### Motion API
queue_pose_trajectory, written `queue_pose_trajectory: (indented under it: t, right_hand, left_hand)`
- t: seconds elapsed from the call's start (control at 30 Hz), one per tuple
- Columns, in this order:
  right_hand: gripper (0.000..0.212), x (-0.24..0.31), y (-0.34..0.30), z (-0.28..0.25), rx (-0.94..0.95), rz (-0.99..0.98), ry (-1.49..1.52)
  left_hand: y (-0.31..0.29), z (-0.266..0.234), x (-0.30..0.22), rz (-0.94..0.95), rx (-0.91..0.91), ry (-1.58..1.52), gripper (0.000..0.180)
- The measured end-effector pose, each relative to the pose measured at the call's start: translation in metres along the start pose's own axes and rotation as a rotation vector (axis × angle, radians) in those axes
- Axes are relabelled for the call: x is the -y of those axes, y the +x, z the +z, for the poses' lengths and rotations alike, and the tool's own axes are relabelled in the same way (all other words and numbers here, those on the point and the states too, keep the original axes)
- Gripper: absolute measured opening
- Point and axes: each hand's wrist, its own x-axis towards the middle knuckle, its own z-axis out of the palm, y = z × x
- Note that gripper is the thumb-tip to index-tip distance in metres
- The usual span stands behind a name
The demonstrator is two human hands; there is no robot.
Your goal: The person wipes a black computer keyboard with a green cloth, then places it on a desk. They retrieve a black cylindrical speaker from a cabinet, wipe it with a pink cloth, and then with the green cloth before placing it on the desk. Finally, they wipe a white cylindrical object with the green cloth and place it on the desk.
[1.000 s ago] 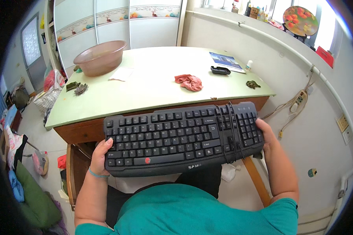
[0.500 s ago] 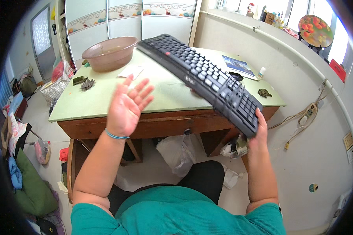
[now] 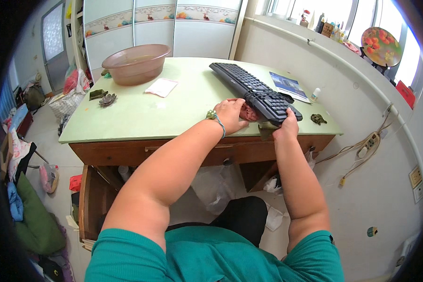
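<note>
- Your black computer keyboard (image 3: 251,87), earlier held level in both hands, now slants over the desk (image 3: 188,110) toward ten o'clock, in your right hand (image 3: 287,124) alone.
- Your left hand (image 3: 230,116) has swung toward three o'clock, to the pink cloth (image 3: 249,113).

My left forearm (image 3: 188,157) slants inward; left grip (image 3: 231,116) back-up, fingers (image 3: 234,102) bent, thumb (image 3: 242,124) apart from them. Right forearm (image 3: 299,183) nearly straight ahead, right grip (image 3: 288,126) clamped, thumb on top. Grips near each other, not touching.
</note>
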Motion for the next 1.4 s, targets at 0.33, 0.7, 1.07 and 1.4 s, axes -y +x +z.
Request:
queue_pose_trajectory:
  t: [0.33, 0.7, 1.07, 1.4]
  right_hand:
    - [0.049, -0.035, 0.001, 0.033, -0.193, -0.083, -0.128]
    - [0.049, -0.038, 0.038, 0.058, -0.048, 0.064, -0.789]
    - [0.023, 0.013, 0.104, 0.013, 0.164, 0.062, -1.095]
    - [0.071, -0.038, -0.230, -0.041, 1.551, 0.148, -1.281]
  left_hand:
    - [-0.037, -0.036, 0.015, 0.096, -0.163, -0.159, 0.012]
    - [-0.224, -0.130, -0.029, -0.058, -0.174, -0.551, 0.015]
    - [-0.320, -0.109, -0.005, -0.539, -0.124, -1.016, 0.009]
    - [-0.291, -0.096, -0.017, -0.419, -0.155, -1.220, 0.014]
